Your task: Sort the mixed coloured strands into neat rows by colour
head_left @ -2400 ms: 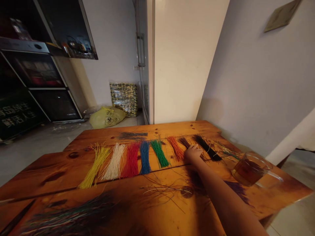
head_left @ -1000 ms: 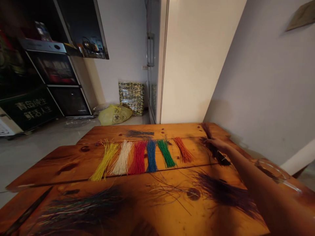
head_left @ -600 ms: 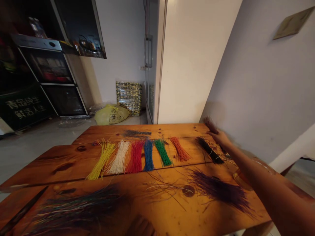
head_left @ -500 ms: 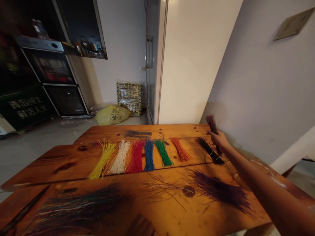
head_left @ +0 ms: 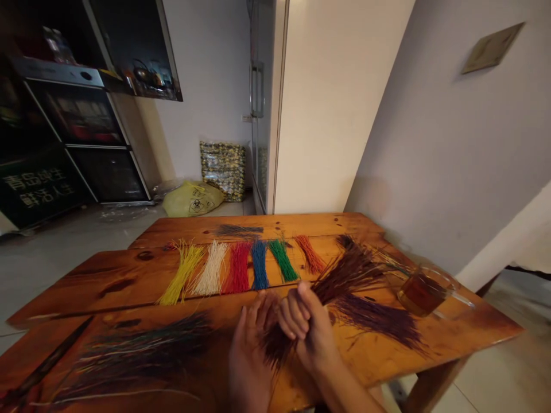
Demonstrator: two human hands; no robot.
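Holds brown bundle in R hand, tilted above near part of bench, fanned end up & to R, other end down to L. Has R fingers clenched round it, nr lower end. Has L hand open beside that end, fingers extended & slightly bent; can't tell if touching, bit blurry.

Has purple bundle on bench just R of hands, glass mug w/ amber liquid beyond its R side. Shows black bundle partly hidden behind brown fan, loose mixed strands nr mug.

Shows row across bench past hands, L to R: yellow bundle, white bundle, red bundle, blue bundle, green bundle, orange bundle. Has grey strands behind row, multicol. pile L of hands, long dark tool at far L.

Shows yellow bag on floor past bench, next to shiny patterned pack standing by wall.
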